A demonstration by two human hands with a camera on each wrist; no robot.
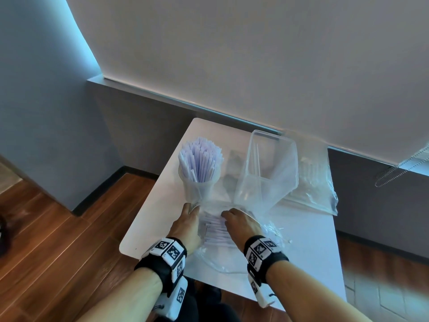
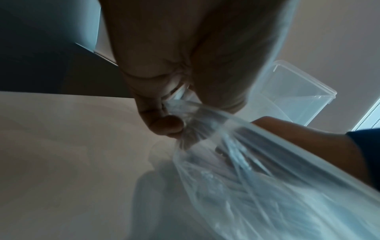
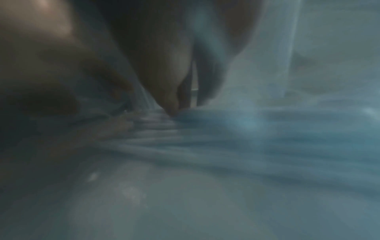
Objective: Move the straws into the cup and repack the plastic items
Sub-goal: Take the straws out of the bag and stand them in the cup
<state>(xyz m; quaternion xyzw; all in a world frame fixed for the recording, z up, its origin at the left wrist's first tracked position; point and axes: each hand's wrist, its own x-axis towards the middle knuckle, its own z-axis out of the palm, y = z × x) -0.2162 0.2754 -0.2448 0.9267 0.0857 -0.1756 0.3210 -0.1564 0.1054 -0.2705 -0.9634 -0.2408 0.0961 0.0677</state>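
Observation:
A clear cup (image 1: 200, 189) packed with upright lavender straws (image 1: 200, 159) stands on the white table (image 1: 162, 205). In front of it lies a clear plastic bag (image 1: 234, 256) (image 2: 257, 186) with more lavender straws (image 1: 216, 231) (image 3: 195, 139) inside. My left hand (image 1: 189, 213) pinches the bag's mouth edge between thumb and fingers (image 2: 164, 125). My right hand (image 1: 234, 219) reaches into the bag, and its fingertips (image 3: 171, 108) curl onto the bundle of loose straws. The right wrist view is blurred.
A clear rectangular plastic container (image 1: 271, 163) (image 2: 296, 95) stands tilted behind the bag. Another crumpled clear bag (image 1: 313, 182) with plastic items lies at the table's back right, against the wall. Wooden floor lies to the left of the table.

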